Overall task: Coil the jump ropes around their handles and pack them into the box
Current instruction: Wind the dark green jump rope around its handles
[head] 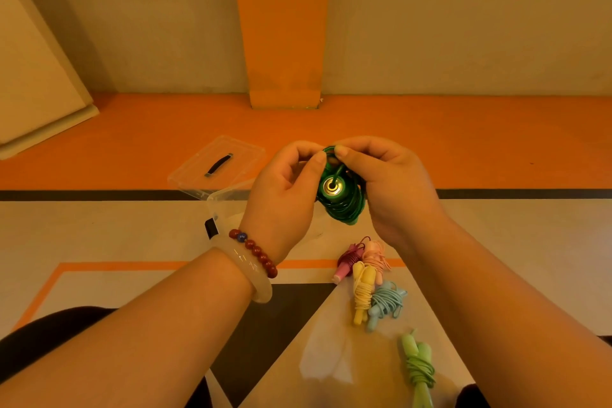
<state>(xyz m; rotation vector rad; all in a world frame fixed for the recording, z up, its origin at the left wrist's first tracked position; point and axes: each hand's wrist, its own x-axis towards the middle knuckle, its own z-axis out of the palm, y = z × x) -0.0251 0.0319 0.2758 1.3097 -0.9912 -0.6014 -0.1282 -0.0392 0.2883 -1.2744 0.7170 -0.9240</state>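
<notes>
Green jump rope (pixel 341 195) (coiled round its handles) clamped between left hand (pixel 281 195) and right hand (pixel 394 189), above the floor.

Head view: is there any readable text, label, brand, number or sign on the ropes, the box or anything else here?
None can be read.
Dark green jump rope held in both hands: no print visible; its metal handle end is plain.
Coiled ropes on the floor, light green rope included: no markings.
Clear lid: only a dark handle, no label.
White bangle: faint marks, too blurred to read.
</notes>
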